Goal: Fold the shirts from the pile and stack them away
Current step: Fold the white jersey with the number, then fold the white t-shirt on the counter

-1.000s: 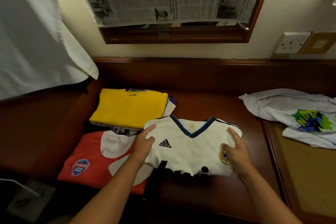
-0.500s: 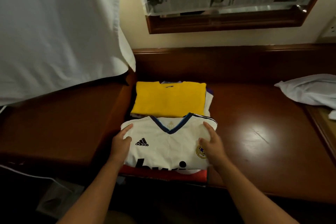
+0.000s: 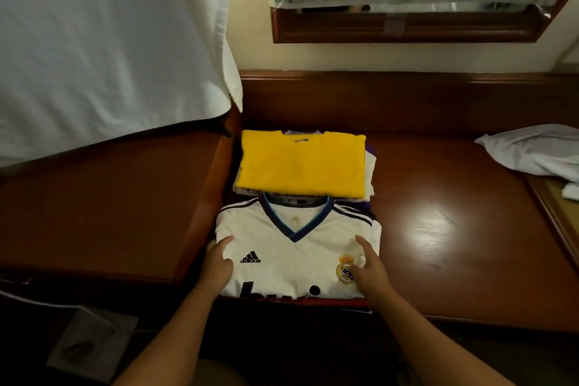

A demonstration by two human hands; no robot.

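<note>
L hand & R hand gripped folded white jersey edges, thumbs on top, fingers prob. tucked under; yellow shirt behind.

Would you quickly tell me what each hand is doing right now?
Left hand: grips the left edge of the folded white jersey.
Right hand: grips the jersey's right edge, beside the crest.
</note>
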